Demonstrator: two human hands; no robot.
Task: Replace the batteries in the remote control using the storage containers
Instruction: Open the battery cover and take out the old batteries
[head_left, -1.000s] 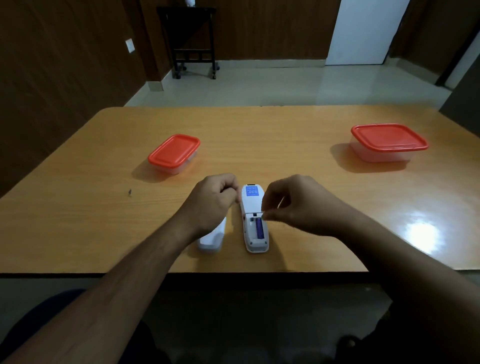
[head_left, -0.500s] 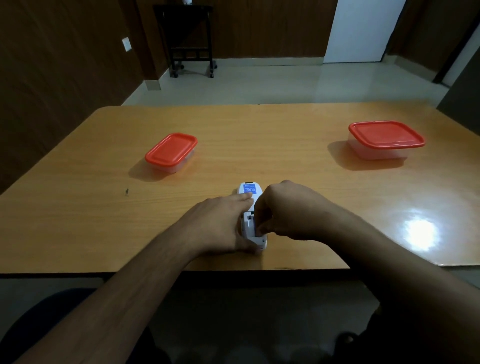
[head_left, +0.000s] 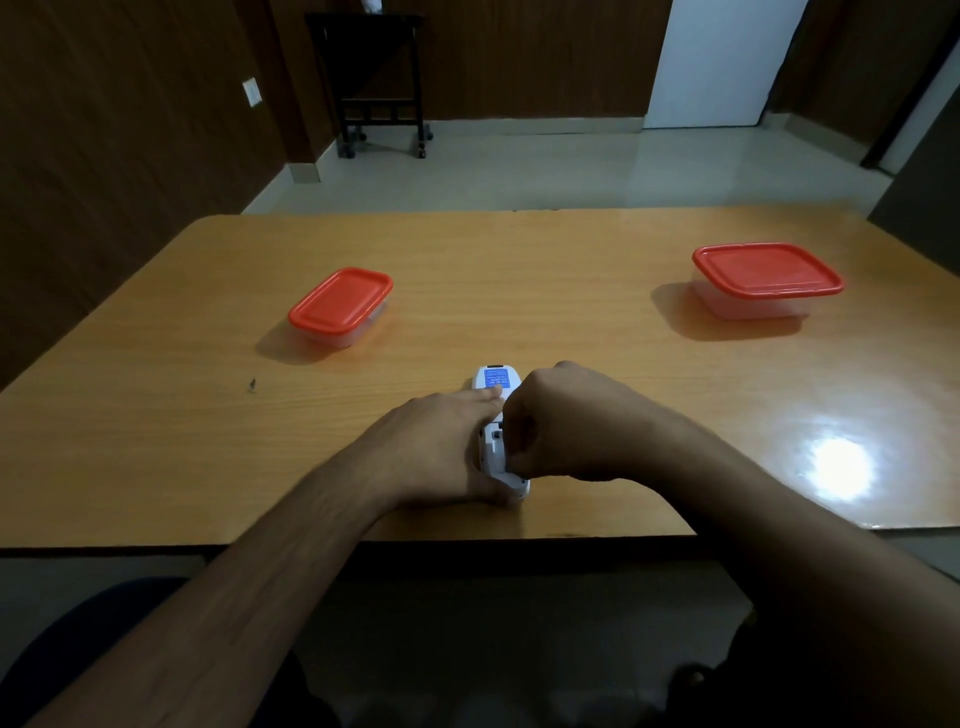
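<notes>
The white plastic remote control (head_left: 497, 447) lies face-down near the wooden table's (head_left: 519, 280) front edge, long axis pointing away. The left hand (head_left: 441, 441) presses flat alongside; the right hand (head_left: 561, 421) pinches into its battery compartment. Both red-lidded containers (head_left: 340, 305) (head_left: 763, 278) stand farther, closed.

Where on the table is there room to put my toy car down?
The wide bare patch of table between the small container and the big container is free. So is the near-left corner. It's crowded at the front middle, where the left hand and right hand work on the remote.
</notes>
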